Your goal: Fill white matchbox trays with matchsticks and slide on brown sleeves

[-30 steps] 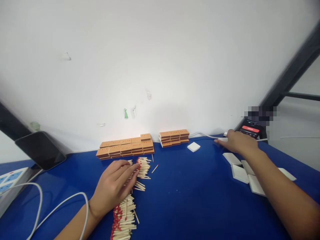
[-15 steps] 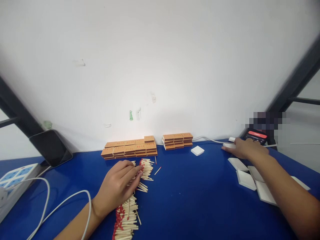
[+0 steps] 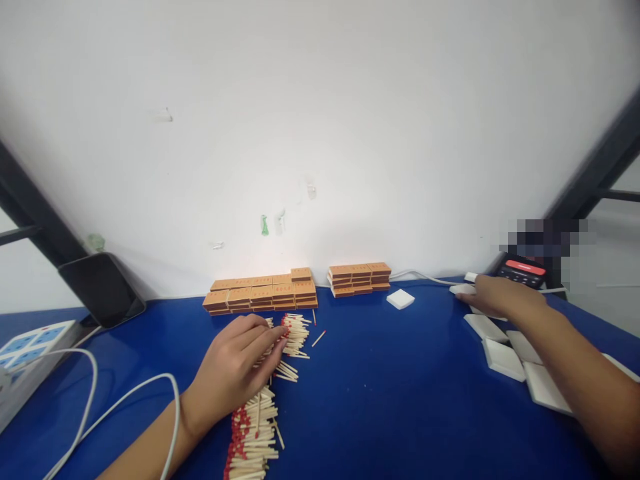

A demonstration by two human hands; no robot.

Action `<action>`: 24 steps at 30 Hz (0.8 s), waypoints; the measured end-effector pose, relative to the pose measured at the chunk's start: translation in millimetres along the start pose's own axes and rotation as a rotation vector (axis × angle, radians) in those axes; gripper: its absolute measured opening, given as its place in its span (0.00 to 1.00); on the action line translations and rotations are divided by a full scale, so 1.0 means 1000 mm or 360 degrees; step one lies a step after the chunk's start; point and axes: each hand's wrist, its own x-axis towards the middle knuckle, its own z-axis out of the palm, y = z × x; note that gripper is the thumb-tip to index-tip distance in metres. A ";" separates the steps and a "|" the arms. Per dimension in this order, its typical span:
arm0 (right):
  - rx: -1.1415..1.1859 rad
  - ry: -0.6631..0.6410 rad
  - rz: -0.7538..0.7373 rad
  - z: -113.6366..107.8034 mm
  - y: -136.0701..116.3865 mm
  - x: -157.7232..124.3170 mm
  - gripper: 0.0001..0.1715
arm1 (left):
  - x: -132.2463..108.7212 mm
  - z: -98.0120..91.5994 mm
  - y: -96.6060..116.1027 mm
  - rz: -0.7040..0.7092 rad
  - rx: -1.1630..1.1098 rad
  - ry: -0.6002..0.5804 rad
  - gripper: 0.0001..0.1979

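Observation:
My left hand [image 3: 240, 360] rests over red-tipped matches [image 3: 297, 335] left of centre, its fingers curled together at their heads; whether it grips any is hidden. Below it a long heap of matches [image 3: 255, 437] runs to the bottom edge. At the far right my right hand [image 3: 500, 297] reaches down to a white flat tray [image 3: 463, 289], its fingers at the tray's edge and partly hidden by the hand. Several more white trays [image 3: 504, 360] lie beneath and beside my right forearm.
Orange matchboxes [image 3: 260, 293] stand stacked against the wall, with a smaller stack [image 3: 359, 279] and a lone white tray [image 3: 401, 299] to their right. A black phone [image 3: 103, 290], power strip [image 3: 35, 353] and white cable [image 3: 175, 413] are at left; a dark device [image 3: 523, 272] is at right.
The view has shifted slightly, so most things sit a little to the right. A white tray edge now shows below my right hand. My left hand has hardly moved.

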 end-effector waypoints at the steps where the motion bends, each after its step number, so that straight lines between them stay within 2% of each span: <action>1: 0.0001 0.0020 -0.0037 -0.003 -0.002 -0.004 0.20 | 0.000 0.000 0.000 0.0003 0.0002 0.0007 0.15; 3: 0.0009 0.0073 -0.0124 -0.011 -0.010 -0.012 0.21 | 0.001 -0.001 0.001 0.0007 0.0004 0.0009 0.15; 6: 0.0071 0.0196 -0.0363 -0.022 -0.032 -0.029 0.28 | 0.001 -0.001 0.002 -0.0004 0.0000 0.0003 0.15; 8: 0.0166 0.0268 -0.0616 -0.028 -0.055 -0.046 0.29 | 0.001 -0.001 0.003 -0.0011 -0.0009 -0.0001 0.15; 10: 0.0310 0.0255 -0.0920 -0.030 -0.080 -0.070 0.28 | 0.002 0.000 0.004 -0.0005 -0.0014 -0.0003 0.15; 11: 0.0424 0.0213 -0.1064 -0.030 -0.091 -0.084 0.29 | 0.002 0.000 0.005 0.0003 -0.0012 -0.0003 0.15; 12: 0.0688 0.0076 -0.1220 -0.030 -0.102 -0.098 0.31 | 0.003 0.000 0.005 0.0010 -0.0009 -0.0004 0.15; 15: 0.1048 -0.0501 -0.1472 -0.024 -0.123 -0.137 0.32 | 0.003 0.000 0.007 0.0026 0.0006 -0.0008 0.16; 16: 0.1076 -0.0661 -0.1501 -0.021 -0.127 -0.146 0.30 | 0.004 -0.001 0.007 0.0036 0.0010 -0.0014 0.15; 18: 0.1089 -0.0797 -0.1496 -0.015 -0.132 -0.156 0.29 | 0.004 -0.001 0.007 0.0038 0.0017 -0.0036 0.15; 24: 0.0953 -0.0459 -0.1454 -0.004 -0.131 -0.147 0.29 | 0.006 0.001 0.007 0.0045 0.0019 -0.0066 0.15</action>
